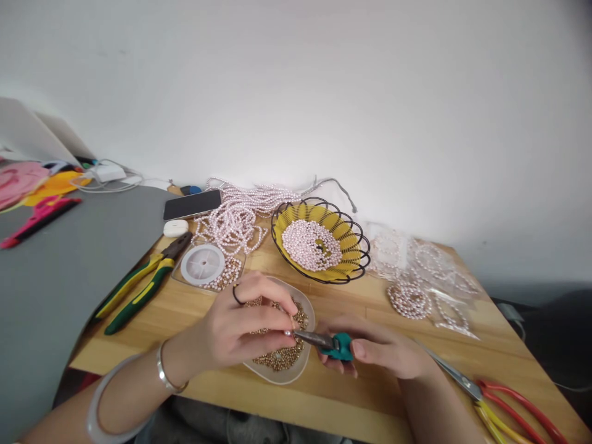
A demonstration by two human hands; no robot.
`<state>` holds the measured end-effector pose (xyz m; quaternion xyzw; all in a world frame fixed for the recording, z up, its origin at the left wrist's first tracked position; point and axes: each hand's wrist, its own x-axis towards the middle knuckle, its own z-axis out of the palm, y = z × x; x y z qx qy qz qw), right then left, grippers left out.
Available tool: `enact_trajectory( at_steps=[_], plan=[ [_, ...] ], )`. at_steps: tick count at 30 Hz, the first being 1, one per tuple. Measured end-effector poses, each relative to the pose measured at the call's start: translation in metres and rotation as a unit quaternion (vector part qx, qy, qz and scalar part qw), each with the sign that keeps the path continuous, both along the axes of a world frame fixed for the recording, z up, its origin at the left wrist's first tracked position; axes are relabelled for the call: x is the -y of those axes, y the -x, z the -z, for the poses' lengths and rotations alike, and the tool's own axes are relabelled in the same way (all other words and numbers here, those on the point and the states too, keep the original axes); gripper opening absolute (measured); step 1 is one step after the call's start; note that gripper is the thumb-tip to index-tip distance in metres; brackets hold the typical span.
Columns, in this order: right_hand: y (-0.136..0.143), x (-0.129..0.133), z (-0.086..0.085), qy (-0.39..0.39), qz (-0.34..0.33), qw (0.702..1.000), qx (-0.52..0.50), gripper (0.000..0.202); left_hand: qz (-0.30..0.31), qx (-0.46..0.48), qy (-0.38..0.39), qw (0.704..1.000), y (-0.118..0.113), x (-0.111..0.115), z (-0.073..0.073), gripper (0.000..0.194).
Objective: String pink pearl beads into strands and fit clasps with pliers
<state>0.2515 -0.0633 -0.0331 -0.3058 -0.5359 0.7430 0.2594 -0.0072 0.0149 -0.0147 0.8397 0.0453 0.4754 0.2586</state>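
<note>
My left hand, with a dark ring and a silver bracelet on the wrist, pinches a small pearl bead between thumb and fingertips. Wrapped around teal-handled needle-nose pliers is my right hand. The tip of the pliers points left and meets the bead at my left fingertips; whether the jaws grip it is too small to tell. Beneath both, a white dish holds many gold beads, partly hidden by my left hand.
A yellow basket of pink pearl strands stands behind the dish. Left of it are pearl strands, a phone, a thread spool and green-yellow pliers. Bagged pearls and red-yellow scissors lie right.
</note>
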Motion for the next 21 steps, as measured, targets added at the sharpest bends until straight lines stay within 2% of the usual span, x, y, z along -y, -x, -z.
enact_trajectory(
  at_steps=[15, 21],
  plan=[
    [-0.0035, -0.0008, -0.0064, -0.034, -0.010, 0.999, 0.031, 0.051, 0.018, 0.023, 0.010, 1.000, 0.0003, 0.0046, -0.0024, 0.012],
    [-0.0050, -0.0007, 0.0001, -0.036, 0.011, 0.998, 0.041, 0.050, -0.017, 0.021, 0.008, 1.000, 0.0002, 0.0056, -0.0012, 0.008]
  ],
)
